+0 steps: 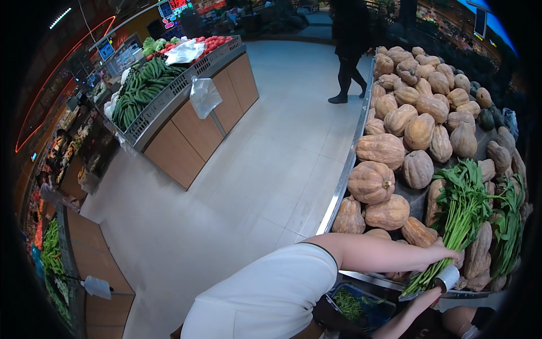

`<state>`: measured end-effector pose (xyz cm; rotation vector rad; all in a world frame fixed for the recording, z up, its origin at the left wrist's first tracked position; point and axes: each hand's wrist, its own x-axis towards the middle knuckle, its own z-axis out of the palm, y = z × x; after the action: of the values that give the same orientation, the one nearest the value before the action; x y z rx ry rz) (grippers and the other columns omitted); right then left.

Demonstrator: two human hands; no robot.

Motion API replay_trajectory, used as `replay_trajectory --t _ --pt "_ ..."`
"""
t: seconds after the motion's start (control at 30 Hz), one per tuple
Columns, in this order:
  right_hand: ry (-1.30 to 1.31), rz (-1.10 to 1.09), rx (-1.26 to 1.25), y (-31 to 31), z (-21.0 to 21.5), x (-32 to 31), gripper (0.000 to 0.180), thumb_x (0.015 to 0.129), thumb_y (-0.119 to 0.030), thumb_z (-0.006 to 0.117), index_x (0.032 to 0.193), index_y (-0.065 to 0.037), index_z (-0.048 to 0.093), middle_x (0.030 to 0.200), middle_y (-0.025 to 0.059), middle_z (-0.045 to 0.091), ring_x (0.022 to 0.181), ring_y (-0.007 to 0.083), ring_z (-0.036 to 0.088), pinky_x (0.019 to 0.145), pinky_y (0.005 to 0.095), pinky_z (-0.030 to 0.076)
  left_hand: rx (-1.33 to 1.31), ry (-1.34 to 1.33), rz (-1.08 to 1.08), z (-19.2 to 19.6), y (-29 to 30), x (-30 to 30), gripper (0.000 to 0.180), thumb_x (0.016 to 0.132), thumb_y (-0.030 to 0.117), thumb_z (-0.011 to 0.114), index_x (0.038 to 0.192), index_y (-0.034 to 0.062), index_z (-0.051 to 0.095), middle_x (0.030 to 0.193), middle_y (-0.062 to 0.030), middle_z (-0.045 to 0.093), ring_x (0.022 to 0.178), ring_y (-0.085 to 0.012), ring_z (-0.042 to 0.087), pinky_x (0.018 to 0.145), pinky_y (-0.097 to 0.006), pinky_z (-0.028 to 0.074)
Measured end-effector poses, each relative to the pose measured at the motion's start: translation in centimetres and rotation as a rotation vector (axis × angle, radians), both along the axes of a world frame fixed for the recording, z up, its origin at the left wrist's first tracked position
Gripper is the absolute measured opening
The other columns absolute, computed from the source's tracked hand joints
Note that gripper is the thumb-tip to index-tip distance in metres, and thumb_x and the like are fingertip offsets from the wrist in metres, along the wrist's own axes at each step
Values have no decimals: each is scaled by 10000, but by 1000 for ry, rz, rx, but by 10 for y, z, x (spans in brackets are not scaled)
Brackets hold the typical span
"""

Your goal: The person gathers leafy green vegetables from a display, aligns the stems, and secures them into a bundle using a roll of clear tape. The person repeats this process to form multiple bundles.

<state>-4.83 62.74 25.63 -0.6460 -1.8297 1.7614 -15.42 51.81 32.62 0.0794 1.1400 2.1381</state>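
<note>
My left arm, in a white short sleeve, reaches out over a pumpkin display. My left hand (440, 253) is closed round the stems of a long bunch of leafy greens (462, 217). Its leaves spread away from me and its cut stem ends point back toward me. My right hand (437, 295) is low beside these stem ends, close to a white ring-like piece (447, 277). Whether that piece is a roll in the hand or a band round the wrist, I cannot tell. The right fingers are mostly hidden. Another leafy bunch (511, 226) lies farther right on the pumpkins.
Tan pumpkins (379, 151) fill the metal-edged stand (339, 195). Below its near edge is a blue crate (370, 308) with greens. Across the tiled floor stand a cucumber and tomato counter (192, 133) and a green-pepper counter (93, 248). A person (349, 53) in dark clothes stands beyond.
</note>
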Motion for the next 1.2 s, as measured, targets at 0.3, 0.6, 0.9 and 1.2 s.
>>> replay_trajectory --t 0.3,0.6,0.9,1.2 --pt "-44 68 197 -65 11 10 461 915 -281 365 1196 77 441 1138 163 518 1005 244 493 891 337 373 -44 97 -37 -15 -26 3 600 713 146 691 1218 18 393 965 -94 547 833 -145 531 716 -275 435" --pt "-38 -73 264 -70 -22 22 400 903 -236 354 1091 90 492 1047 162 552 930 258 529 841 347 417 55 10 -146 -19 -51 7 473 671 128 664 1083 19 460 970 -138 540 857 -201 547 685 -328 463" --pt "5 -118 104 -88 -27 29 408 905 -248 359 1105 84 488 1092 171 533 967 266 526 862 353 416 133 -113 -20 -13 -48 24 455 761 111 599 1136 51 349 848 -126 514 635 -198 565 541 -343 489" --pt "119 -166 -49 -102 -16 25 416 907 -260 364 1119 78 484 1137 180 515 1003 274 522 884 360 414 247 -149 -108 -18 -50 28 497 780 129 594 1175 73 296 756 -157 520 448 -259 569 373 -380 476"
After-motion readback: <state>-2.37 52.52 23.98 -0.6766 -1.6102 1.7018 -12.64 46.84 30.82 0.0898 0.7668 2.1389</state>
